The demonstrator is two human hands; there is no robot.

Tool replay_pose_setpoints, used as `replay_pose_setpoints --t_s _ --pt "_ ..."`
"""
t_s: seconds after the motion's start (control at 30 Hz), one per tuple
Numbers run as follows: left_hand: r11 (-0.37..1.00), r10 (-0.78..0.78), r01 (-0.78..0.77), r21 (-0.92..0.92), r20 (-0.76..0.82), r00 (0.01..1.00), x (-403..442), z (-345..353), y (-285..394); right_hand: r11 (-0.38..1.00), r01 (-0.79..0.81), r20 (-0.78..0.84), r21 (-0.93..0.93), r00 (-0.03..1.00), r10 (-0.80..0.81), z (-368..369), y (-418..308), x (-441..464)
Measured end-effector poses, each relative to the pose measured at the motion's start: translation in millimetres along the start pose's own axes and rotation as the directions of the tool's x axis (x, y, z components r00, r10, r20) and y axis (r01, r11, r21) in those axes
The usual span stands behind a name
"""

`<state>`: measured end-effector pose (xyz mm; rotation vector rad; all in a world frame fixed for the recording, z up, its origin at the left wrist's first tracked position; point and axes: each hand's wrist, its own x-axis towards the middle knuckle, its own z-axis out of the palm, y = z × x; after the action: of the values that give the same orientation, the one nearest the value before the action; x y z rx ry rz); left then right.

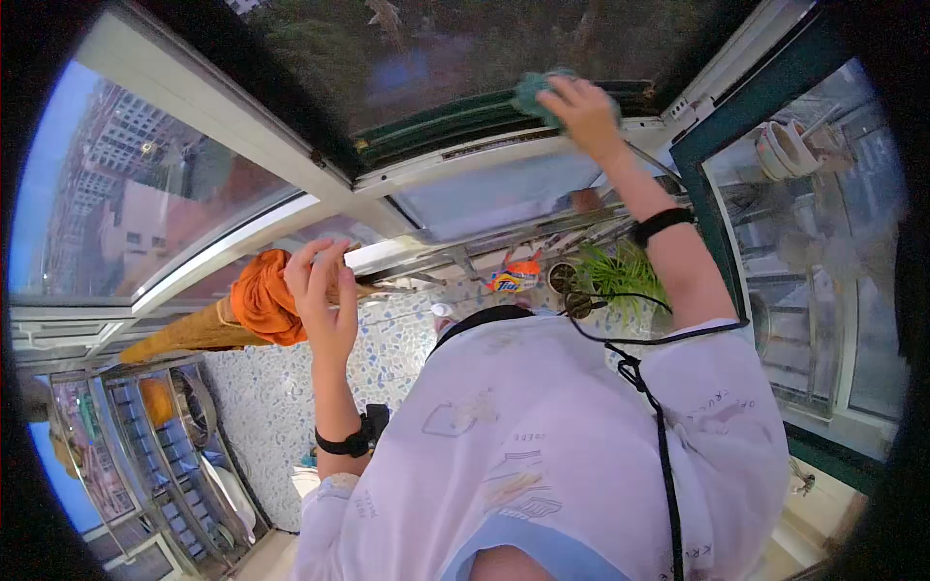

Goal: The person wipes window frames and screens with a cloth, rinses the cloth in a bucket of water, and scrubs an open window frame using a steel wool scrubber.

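My right hand (pixel 589 118) is closed on a crumpled green cloth (pixel 536 95). It rests against the dark green lower edge (pixel 426 129) of the window, just above the white sill frame (pixel 523 142). My left hand (pixel 325 290) is raised in the air with its fingers loosely bent and apart, and nothing shows in it. Beside it, a bunched orange cloth (pixel 264 296) hangs over a railing draped in brownish-yellow fabric (pixel 179 331). Whether the left fingers touch that cloth, I cannot tell.
A glazed green-framed sash (pixel 705 184) stands at the right. Below are a leafy plant (pixel 620 274), an orange Tide bag (pixel 515 276) and a speckled tiled floor (pixel 266 407). A metal rack (pixel 170 465) stands at lower left. A black cord (pixel 664 465) hangs over my shirt.
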<state>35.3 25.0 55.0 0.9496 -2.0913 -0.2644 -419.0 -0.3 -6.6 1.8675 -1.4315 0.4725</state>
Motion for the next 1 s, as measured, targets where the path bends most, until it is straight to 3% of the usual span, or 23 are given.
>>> replay_pose_setpoints --t_s 0.07,0.13,0.2,0.3,0.43,0.47,0.53,0.6,0.63,0.67,0.8,0.87,0.97,1.0 --pt "1.000 -0.003 0.003 -0.003 0.009 1.000 0.3 2.5 -0.5 0.974 -0.163 0.087 -0.157 0.980 0.178 -11.9 31.3 -24.3" --pt "1.000 -0.007 0.007 -0.012 -0.008 1.000 2.4 3.2 -0.3 0.941 -0.243 -0.014 -0.235 0.969 0.247 -13.3 58.9 -38.1" --pt "1.000 0.006 -0.006 0.002 -0.003 1.000 5.7 1.4 3.2 0.806 -0.478 0.037 -0.350 0.852 0.522 -17.7 77.0 -55.1" --pt "0.999 0.036 -0.036 0.016 -0.005 0.999 6.5 -5.1 8.4 0.785 -0.480 -0.059 -0.393 0.864 0.499 -14.5 79.9 -53.0" --pt "0.999 0.043 -0.043 0.009 0.013 0.999 -5.2 -10.1 3.9 0.757 -0.555 -0.029 -0.344 0.812 0.582 -19.5 56.4 -39.5" --pt "0.999 0.038 -0.038 0.010 0.012 0.999 -8.3 -10.0 2.1 0.761 -0.551 -0.026 -0.342 0.815 0.579 -19.1 48.9 -35.7" --pt "0.997 -0.004 0.004 -0.072 0.009 1.000 -12.0 -8.0 -2.0 0.874 -0.470 0.079 -0.125 0.873 0.481 -14.7 31.2 -27.7" --pt "0.996 -0.008 0.010 -0.086 0.014 1.000 -11.7 -5.0 -0.7 0.952 -0.306 0.005 0.022 0.952 0.306 -1.7 -3.7 -12.0" --pt "0.995 -0.014 0.016 -0.094 0.017 1.000 -11.9 -3.6 0.6 0.963 -0.263 0.006 0.051 0.965 0.263 -2.3 -32.8 2.8" --pt "0.996 -0.014 0.016 -0.093 0.020 1.000 -12.0 -2.4 2.2 0.983 -0.166 -0.105 0.077 0.979 0.173 12.9 -55.2 13.2" --pt "0.995 -0.005 0.009 -0.103 0.031 1.000 -10.9 -3.5 11.4 0.970 0.032 -0.135 0.240 0.991 0.000 34.8 -159.8 90.7" --pt "0.992 0.002 0.000 -0.124 0.015 1.000 -13.1 -5.5 13.2 0.934 0.075 -0.103 0.350 0.994 -0.041 38.9 -205.7 124.3" --pt "0.998 -0.002 0.003 -0.070 0.012 1.000 -18.1 -12.2 11.3 0.954 0.027 -0.222 0.299 0.974 0.042 46.7 -222.2 128.5" --pt "0.998 -0.014 0.015 -0.067 0.026 1.000 -20.3 -13.1 7.3 0.956 0.065 -0.215 0.285 0.977 -0.002 42.4 -216.6 124.5"
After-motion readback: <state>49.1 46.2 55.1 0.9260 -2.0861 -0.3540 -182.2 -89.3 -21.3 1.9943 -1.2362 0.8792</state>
